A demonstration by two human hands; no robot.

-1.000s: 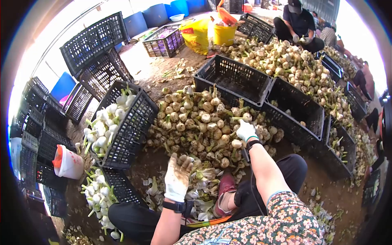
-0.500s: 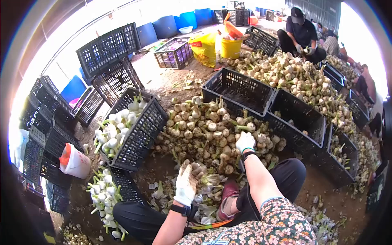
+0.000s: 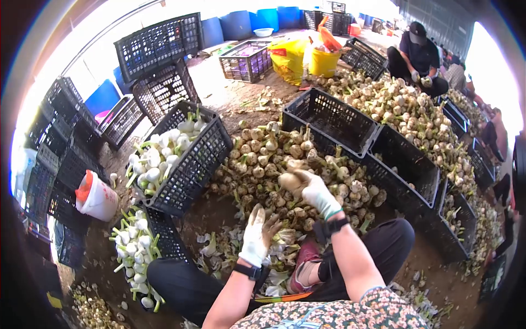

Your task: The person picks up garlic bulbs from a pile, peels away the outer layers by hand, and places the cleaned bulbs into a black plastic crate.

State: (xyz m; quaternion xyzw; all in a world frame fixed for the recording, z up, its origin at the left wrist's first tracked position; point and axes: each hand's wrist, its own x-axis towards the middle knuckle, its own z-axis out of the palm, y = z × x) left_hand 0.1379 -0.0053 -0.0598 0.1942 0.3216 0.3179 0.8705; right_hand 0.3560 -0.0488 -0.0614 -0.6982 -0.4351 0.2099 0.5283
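Both my hands wear white gloves with soiled fingers. My left hand (image 3: 258,234) is raised over scattered husks (image 3: 219,247), fingers apart, palm up, holding nothing. Above the heap of unpeeled garlic (image 3: 257,159) is my right hand (image 3: 309,189), its fingers curled and blurred around something pale brown, seemingly a bulb; motion smears it. Cleaned white garlic with green stems (image 3: 159,159) fills a tilted black crate (image 3: 200,164) at the left. More white garlic (image 3: 134,247) lies on a lower crate beside my left knee.
Black crates (image 3: 331,123) stand in a row beyond the heap, curving to the right. Another person (image 3: 419,55) sits by a larger garlic pile (image 3: 405,109). A white bucket (image 3: 98,200), stacked crates (image 3: 71,142) and a yellow bucket (image 3: 323,63) stand around.
My right hand has lifted off the garlic heap and moved left toward my left hand. My left hand's fingers have spread slightly. The view has shifted a little.
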